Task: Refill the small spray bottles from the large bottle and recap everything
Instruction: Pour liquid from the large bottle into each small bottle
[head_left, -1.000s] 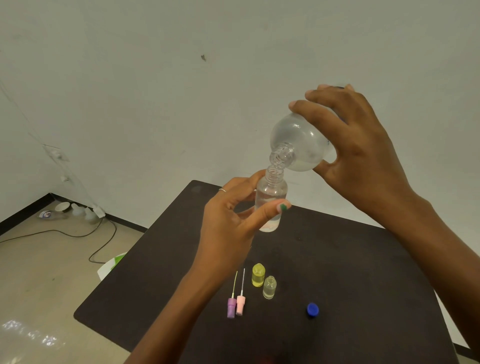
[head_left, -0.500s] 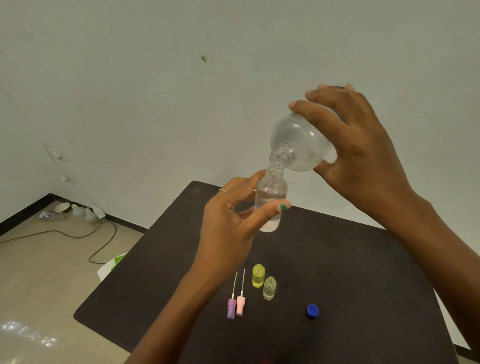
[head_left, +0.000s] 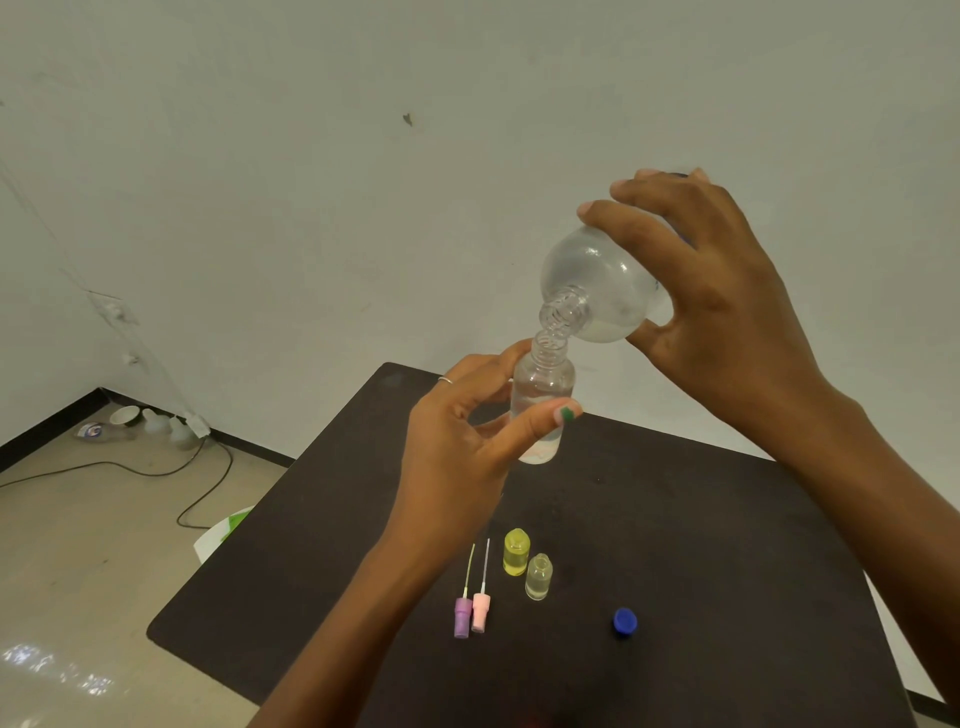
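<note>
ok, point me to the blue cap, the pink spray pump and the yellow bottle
blue cap (head_left: 624, 621): head view, its top.
pink spray pump (head_left: 481, 614): head view, pink collar.
yellow bottle (head_left: 516, 556): head view, mid body.

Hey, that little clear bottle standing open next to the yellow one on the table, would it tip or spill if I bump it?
Probably yes. The clear bottle is narrow and tall for its base, so a nudge likely topples it. Its neck is uncapped, so any liquid inside would spill. It stands close beside the yellow bottle, so it might knock that over too.
</note>
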